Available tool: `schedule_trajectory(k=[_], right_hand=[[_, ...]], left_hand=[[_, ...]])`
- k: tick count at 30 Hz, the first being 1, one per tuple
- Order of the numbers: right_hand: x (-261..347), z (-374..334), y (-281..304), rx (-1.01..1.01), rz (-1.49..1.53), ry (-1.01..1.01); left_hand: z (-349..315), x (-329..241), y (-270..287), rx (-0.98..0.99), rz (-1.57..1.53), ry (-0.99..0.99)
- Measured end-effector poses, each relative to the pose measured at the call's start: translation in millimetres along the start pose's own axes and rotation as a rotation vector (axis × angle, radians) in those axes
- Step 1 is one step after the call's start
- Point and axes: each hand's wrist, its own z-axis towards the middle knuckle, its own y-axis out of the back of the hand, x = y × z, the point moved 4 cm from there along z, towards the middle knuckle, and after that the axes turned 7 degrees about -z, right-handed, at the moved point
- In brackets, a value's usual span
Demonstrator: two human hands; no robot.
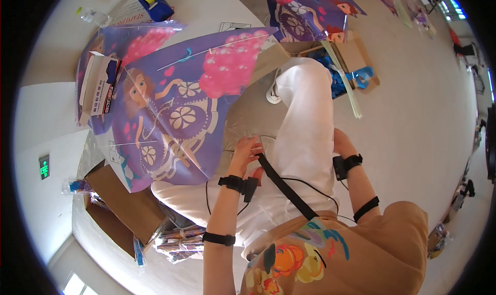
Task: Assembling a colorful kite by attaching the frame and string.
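Note:
My left hand (247, 153) is over my lap, its fingers spread apart and the thumb lower down. The end of a black strap (287, 186) hanging from my chest lies by its fingertips; I see no grip on it. Just beyond is a large purple kite (170, 109) with a printed figure in a gown, pink balloons and thin white rods. Its lower edge overlaps my left leg. My right hand (342, 141) is beside my right thigh, with its fingers mostly hidden behind the leg. Both wrists wear black bands with small devices.
A white carton (97, 85) and a blue tape dispenser (154, 3) rest on the table at far left. Another kite (305, 13) lies ahead, near a box of blue items (356, 70) with pale sticks (342, 80). An open brown carton (126, 207) stands at lower left.

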Motion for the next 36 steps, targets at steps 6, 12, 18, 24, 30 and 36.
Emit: schedule_trajectory(k=[6,12,18,24,30,36], right_hand=[[127.9,-10.1,94.9,-0.67,-0.882,0.347],[319.7,-85.0,-203.7,-0.033,-0.887,1.031],[309.7,46.1,-358.3,0.252,-1.389,1.077],[250.5,114.9,-388.3,0.058,-1.42,1.417],[238.3,135.6,-384.4,0.014,-1.542,1.361],[233.6,130.3,-404.8,0.064,-1.463,1.422]], left_hand=[[-60.0,-30.8,2.6,0.069,0.477,0.007],[-228.6,-159.1,-28.0,0.329,0.717,-0.261],[-123.3,-257.3,18.6,-0.284,1.198,-0.934],[-21.1,-264.7,38.4,-0.581,1.605,-0.905],[-25.0,-258.9,52.7,-0.533,1.702,-0.838],[-41.7,-259.0,82.5,-0.474,1.672,-0.881]])
